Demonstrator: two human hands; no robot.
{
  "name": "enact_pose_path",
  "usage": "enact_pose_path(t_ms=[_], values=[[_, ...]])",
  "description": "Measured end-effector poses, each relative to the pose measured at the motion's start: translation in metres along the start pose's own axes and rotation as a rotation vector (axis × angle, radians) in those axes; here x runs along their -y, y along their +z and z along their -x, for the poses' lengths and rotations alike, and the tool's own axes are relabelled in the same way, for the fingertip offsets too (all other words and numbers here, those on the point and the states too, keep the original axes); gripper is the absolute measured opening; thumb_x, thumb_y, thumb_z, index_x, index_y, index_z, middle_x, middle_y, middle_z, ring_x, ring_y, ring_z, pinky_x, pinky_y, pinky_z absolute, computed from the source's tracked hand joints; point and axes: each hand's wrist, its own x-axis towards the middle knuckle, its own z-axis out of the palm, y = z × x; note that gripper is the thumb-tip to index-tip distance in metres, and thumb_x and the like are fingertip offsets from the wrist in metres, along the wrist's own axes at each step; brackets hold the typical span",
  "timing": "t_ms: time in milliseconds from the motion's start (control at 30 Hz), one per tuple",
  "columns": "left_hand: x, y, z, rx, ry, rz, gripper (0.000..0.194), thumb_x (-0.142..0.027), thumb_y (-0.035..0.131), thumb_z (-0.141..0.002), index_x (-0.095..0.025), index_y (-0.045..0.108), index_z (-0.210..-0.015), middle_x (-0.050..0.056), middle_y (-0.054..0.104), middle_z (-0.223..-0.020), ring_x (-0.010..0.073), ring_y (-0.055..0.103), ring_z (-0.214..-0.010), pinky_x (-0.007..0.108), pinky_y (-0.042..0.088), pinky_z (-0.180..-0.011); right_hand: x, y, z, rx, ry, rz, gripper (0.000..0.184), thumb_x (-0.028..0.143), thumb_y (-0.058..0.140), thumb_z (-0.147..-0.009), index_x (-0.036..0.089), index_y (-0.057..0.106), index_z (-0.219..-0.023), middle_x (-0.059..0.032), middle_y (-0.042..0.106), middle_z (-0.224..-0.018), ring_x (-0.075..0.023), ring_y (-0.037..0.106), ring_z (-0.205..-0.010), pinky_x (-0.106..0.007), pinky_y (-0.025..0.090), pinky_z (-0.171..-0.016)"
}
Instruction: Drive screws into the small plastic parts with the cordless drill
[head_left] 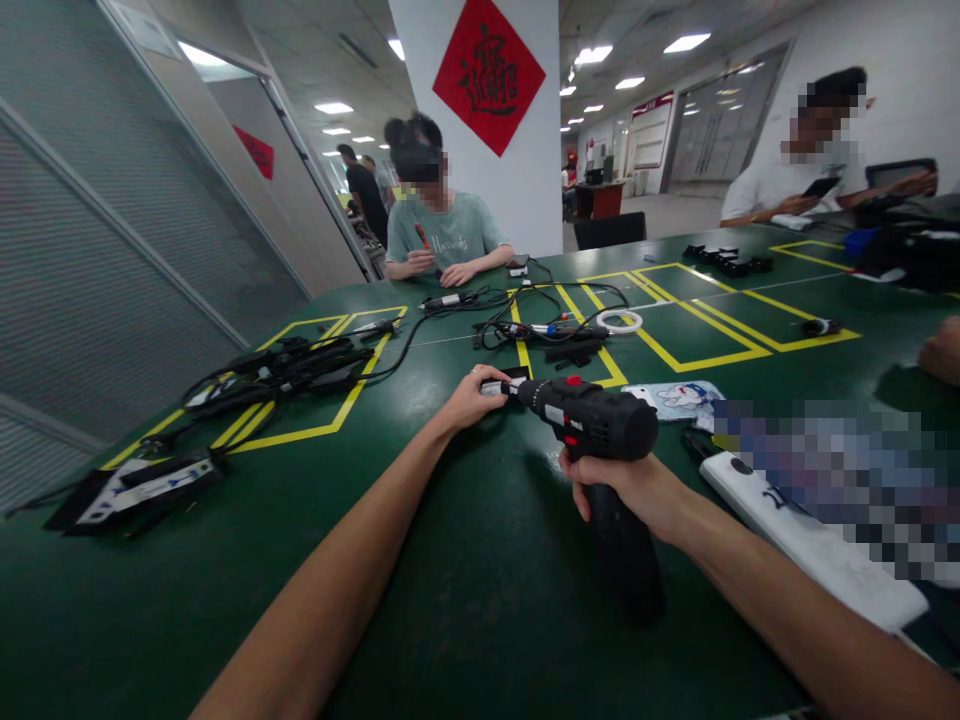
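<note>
My right hand (626, 485) is wrapped round the handle of a black cordless drill (592, 415) with red buttons. The drill lies level, its chuck pointing left toward my left hand (469, 400). Those left fingers are closed on a small black and white part (495, 387) on the green table. The drill's tip meets or nearly meets this part; whether they touch I cannot tell. A dark flat piece (519, 374) shows just behind the tip. My right fingers are partly hidden by the handle.
Tangled black cables (285, 370) lie at the left within yellow tape lines. More cables and a white ring (619, 321) sit ahead. A phone (671, 400) and a white case (810, 535) are at right. A person (442, 230) holding a red-handled tool sits opposite.
</note>
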Motion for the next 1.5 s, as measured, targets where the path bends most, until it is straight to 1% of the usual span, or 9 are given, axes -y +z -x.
enact_pose_path(t_ms=[200,333,467,633,733,933,1100,1267,1500], values=[[0.0008,0.0,-0.0004,-0.002,-0.006,0.002,0.029,-0.024,0.06,-0.068,-0.02,0.062,-0.096,0.003,0.055,-0.1,0.0192,0.052,-0.097,0.033,0.041,-0.09,0.0026,0.003,0.0019,-0.025,-0.037,-0.036,0.004,0.018,0.054,-0.068,0.017,0.056,-0.07,0.0027,0.055,-0.051,-0.0117,0.051,-0.045,-0.027,0.037,-0.051],[0.0017,-0.0008,-0.0006,-0.012,0.014,0.003,0.026,-0.03,0.06,-0.072,-0.02,0.063,-0.096,0.004,0.057,-0.1,0.0201,0.052,-0.098,0.035,0.04,-0.09,0.0043,0.0042,0.0036,-0.025,-0.015,-0.012,0.005,0.018,0.053,-0.068,0.018,0.057,-0.071,0.0026,0.054,-0.048,-0.0124,0.051,-0.046,-0.028,0.037,-0.054],[0.002,-0.0014,-0.0007,-0.005,0.009,0.018,0.028,-0.036,0.059,-0.074,-0.021,0.064,-0.097,0.004,0.057,-0.102,0.0209,0.052,-0.099,0.036,0.039,-0.091,0.0032,0.0027,0.0035,-0.025,-0.011,0.012,0.005,0.02,0.053,-0.07,0.018,0.057,-0.073,0.0017,0.055,-0.048,-0.0124,0.051,-0.047,-0.028,0.037,-0.055],[0.001,-0.0011,-0.0006,0.0,-0.02,0.019,0.028,-0.037,0.06,-0.074,-0.021,0.064,-0.097,0.005,0.056,-0.104,0.0213,0.052,-0.1,0.036,0.04,-0.091,0.0006,0.0014,0.0021,-0.024,-0.019,0.0,0.004,0.02,0.053,-0.07,0.018,0.056,-0.073,0.0015,0.056,-0.048,-0.0126,0.051,-0.046,-0.028,0.037,-0.054],[0.0,-0.0011,-0.0003,-0.003,-0.016,0.021,0.028,-0.037,0.06,-0.074,-0.021,0.064,-0.097,0.004,0.057,-0.103,0.0211,0.052,-0.1,0.036,0.04,-0.091,0.0001,0.0013,0.0013,-0.015,-0.03,0.0,0.004,0.019,0.052,-0.071,0.018,0.055,-0.072,0.002,0.055,-0.047,-0.0124,0.051,-0.045,-0.027,0.037,-0.053],[-0.0006,-0.001,-0.0004,-0.012,-0.011,0.021,0.028,-0.036,0.06,-0.074,-0.021,0.064,-0.096,0.004,0.057,-0.102,0.0206,0.052,-0.099,0.036,0.04,-0.091,0.0,0.0011,0.0021,-0.009,-0.029,-0.025,0.004,0.02,0.053,-0.071,0.018,0.056,-0.073,0.0022,0.056,-0.05,-0.0118,0.052,-0.047,-0.027,0.037,-0.053],[-0.0002,-0.0007,-0.0009,-0.012,-0.001,0.03,0.027,-0.035,0.061,-0.073,-0.02,0.064,-0.095,0.004,0.057,-0.1,0.0203,0.053,-0.097,0.035,0.04,-0.09,0.0012,0.0022,0.0038,-0.011,-0.027,-0.025,0.005,0.019,0.052,-0.071,0.017,0.056,-0.073,0.0027,0.055,-0.048,-0.0114,0.05,-0.046,-0.026,0.037,-0.053],[-0.0001,-0.0004,-0.0007,-0.012,-0.02,0.04,0.028,-0.037,0.061,-0.073,-0.021,0.064,-0.096,0.004,0.056,-0.102,0.0204,0.053,-0.099,0.035,0.04,-0.091,0.0016,0.0018,0.0021,-0.004,-0.021,-0.014,0.007,0.021,0.051,-0.072,0.017,0.056,-0.076,0.0021,0.056,-0.048,-0.0116,0.051,-0.047,-0.026,0.037,-0.054],[0.0008,-0.0003,-0.0005,-0.01,-0.015,0.049,0.028,-0.037,0.06,-0.073,-0.021,0.063,-0.096,0.004,0.056,-0.102,0.0202,0.052,-0.099,0.035,0.039,-0.092,0.0072,0.0056,0.0039,-0.017,-0.023,0.01,0.005,0.02,0.051,-0.071,0.017,0.055,-0.072,0.0023,0.054,-0.046,-0.0115,0.049,-0.045,-0.026,0.035,-0.052]])
